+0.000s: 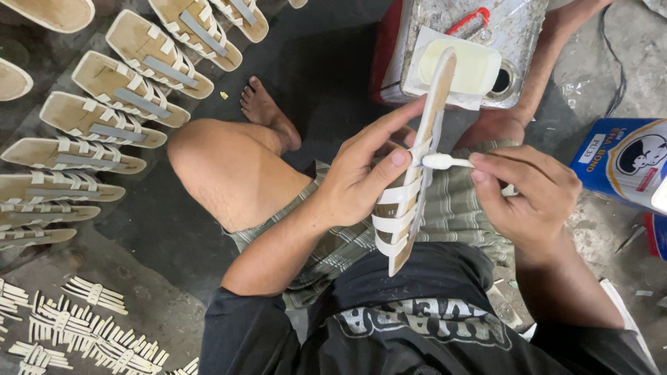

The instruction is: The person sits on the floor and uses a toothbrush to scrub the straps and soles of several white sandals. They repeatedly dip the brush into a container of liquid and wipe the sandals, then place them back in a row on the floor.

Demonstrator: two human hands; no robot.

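Two hands busy: left hand [361,180] grips strappy sandal sole [410,187]; right hand [531,191] pinches white brush [445,162].

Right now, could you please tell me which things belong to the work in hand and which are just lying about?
In hand:
left hand holding the white strappy sandal sole
right hand holding the white brush
open metal glue tin

Lying about:
row of finished tan sandals
loose white strap pieces
blue box

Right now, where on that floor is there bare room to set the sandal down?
Bare dark floor lies between the row of finished sandals and the bent knee, and around the foot. The strap bundles crowd the lower left; the tin and blue box crowd the right.
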